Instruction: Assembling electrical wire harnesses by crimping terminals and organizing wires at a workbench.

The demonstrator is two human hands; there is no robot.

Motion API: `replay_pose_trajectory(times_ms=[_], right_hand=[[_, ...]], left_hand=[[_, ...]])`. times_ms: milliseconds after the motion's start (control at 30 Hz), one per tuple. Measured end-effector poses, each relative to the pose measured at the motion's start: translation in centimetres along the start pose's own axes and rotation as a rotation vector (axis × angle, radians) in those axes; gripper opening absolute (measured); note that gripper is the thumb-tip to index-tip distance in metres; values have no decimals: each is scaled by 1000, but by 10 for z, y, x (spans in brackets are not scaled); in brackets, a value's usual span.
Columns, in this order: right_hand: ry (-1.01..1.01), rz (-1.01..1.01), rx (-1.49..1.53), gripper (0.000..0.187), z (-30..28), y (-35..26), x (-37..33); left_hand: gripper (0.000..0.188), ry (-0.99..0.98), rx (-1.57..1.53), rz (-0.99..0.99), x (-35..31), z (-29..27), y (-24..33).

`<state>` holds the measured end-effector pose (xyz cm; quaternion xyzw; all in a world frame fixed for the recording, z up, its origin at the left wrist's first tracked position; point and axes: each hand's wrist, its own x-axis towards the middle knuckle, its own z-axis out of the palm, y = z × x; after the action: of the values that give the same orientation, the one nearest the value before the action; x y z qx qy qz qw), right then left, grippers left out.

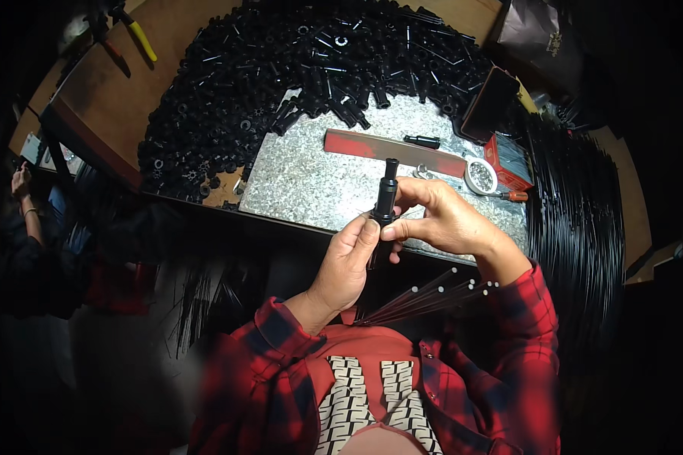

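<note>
A shiny black stepped tube [387, 196] stands nearly upright in front of me at the near edge of the worktop, its narrow capped end up. My left hand [343, 265] is closed on its lower part, thumb pressed along the side. From the right, my right hand [449, 220] pinches the tube near its lower collar with thumb and fingers. The tube's lower end is partly hidden by my fingers. Below my hands, several thin dark rods with pale round tips [441, 289] fan out over my lap.
A big pile of black tubular parts [311, 61] covers the far side. On the speckled worktop [303, 182] lie a red-and-dark bar [379, 148], a white dish [479, 176], a red box [508, 161] and a screwdriver [514, 196]. Long black rods [577, 205] are bundled at right. Another person's hand [23, 182] shows far left.
</note>
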<state>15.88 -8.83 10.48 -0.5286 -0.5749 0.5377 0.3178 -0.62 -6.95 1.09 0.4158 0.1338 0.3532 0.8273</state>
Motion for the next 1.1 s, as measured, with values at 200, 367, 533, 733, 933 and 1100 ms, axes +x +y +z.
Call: replay_pose_trajectory(times_ms=[200,367,533,733,933,1100], right_hand=[[7,-60,112,14,0,18,4],[208,-73,140,38,19,43,1],[367,-108,283,30,33,78,2],[291,-6,426,20,47,73,-4],[309,-24,335,24,53,65,-9],[347,-28,278,24,58,62,-11]], left_hand=[[38,-38,-74,-14,1,-3,4],[38,11,-114,-50,-2,-8,8],[39,14,-66,-27,-1,-9,10],[39,113,-84,3,-1,-11,9],[41,69,-108,-25,-3,-12,11],[40,26,-150,5,-1,-20,7]])
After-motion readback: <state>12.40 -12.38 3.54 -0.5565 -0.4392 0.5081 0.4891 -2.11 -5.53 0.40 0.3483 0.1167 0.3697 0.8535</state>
